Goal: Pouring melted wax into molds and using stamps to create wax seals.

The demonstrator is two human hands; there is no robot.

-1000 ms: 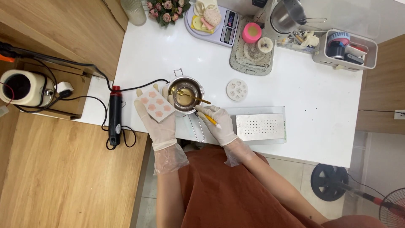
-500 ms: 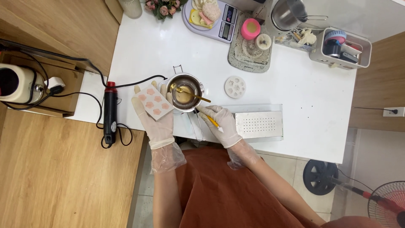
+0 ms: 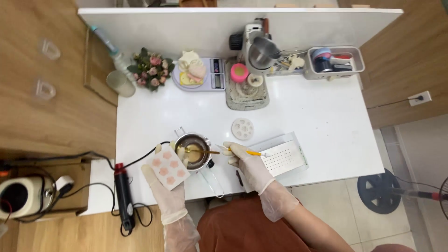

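Observation:
My gloved left hand (image 3: 164, 190) holds a white mould tray (image 3: 167, 168) with several pink flower shapes, tilted, just left of a small metal melting pot (image 3: 192, 152) of yellowish liquid. A spoon rests in the pot. My gloved right hand (image 3: 246, 162) grips a thin yellow-handled tool (image 3: 252, 152) to the right of the pot, its point toward the pot and its tail over a white perforated tray (image 3: 282, 157).
A black heat gun (image 3: 123, 192) with cable lies at the table's left front edge. A round white mould (image 3: 243, 128) sits behind the pot. At the back stand flowers (image 3: 150, 68), a scale (image 3: 199, 74), a mat with pink jar (image 3: 240, 73) and a bin (image 3: 334, 62).
The camera has tilted up, so the table sits lower in view and more of the back wall shows. Both hands keep their holds beside the pot.

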